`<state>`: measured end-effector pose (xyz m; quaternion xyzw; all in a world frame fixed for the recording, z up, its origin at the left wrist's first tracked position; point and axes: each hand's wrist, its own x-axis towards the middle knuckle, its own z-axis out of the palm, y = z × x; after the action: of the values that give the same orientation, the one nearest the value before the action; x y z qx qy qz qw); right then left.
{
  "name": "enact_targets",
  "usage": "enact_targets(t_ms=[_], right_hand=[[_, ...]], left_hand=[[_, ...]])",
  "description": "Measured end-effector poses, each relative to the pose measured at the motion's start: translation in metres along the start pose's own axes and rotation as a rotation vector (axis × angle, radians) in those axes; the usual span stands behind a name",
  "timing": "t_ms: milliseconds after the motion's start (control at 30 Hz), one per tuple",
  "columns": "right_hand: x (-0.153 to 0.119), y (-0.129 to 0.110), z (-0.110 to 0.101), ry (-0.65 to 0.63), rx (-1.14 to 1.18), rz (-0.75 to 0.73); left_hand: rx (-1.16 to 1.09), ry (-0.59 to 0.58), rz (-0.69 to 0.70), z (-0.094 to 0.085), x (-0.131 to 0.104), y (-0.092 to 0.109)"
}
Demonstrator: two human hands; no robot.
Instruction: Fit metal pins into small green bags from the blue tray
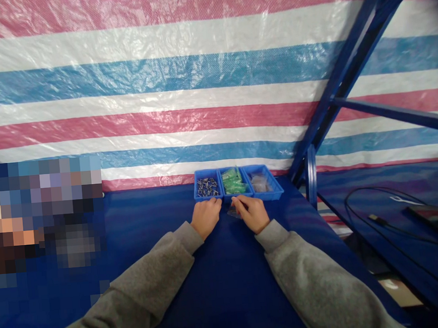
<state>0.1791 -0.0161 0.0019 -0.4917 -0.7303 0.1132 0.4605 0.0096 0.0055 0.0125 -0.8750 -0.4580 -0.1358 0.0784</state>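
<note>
My left hand is closed, with its fingers curled just in front of a blue bin of small metal screw-like pieces. What it holds, if anything, is hidden. Thumb and forefinger of my right hand are pinched together at a small clear plastic bag, which hangs or lies just below the fingertips. Behind that hand, the middle bin holds green plastic packets. Clear plastic bags fill part of the right bin.
All three bins stand side by side at the back of the blue table, before a striped plastic sheet. A blue metal frame rises at the right. Beyond it lies a black cable. The left side is pixelated.
</note>
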Motion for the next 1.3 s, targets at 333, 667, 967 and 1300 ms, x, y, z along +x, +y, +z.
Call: enact_targets(t_ms=[333, 667, 967, 1300], right_hand=[[0.000, 0.001, 0.000, -0.002, -0.007, 0.007], [0.001, 0.000, -0.003, 0.080, -0.041, 0.028], [0.004, 0.003, -0.007, 0.130, -0.026, 0.074], [0.002, 0.000, -0.003, -0.028, 0.024, -0.018]], left_hand=[[0.060, -0.155, -0.029, -0.005, 0.003, 0.001], [-0.052, 0.031, 0.089, -0.006, 0.001, 0.011], [-0.623, 0.397, 0.170, -0.003, 0.000, 0.010], [-0.991, 0.436, -0.157, 0.010, 0.001, 0.004]])
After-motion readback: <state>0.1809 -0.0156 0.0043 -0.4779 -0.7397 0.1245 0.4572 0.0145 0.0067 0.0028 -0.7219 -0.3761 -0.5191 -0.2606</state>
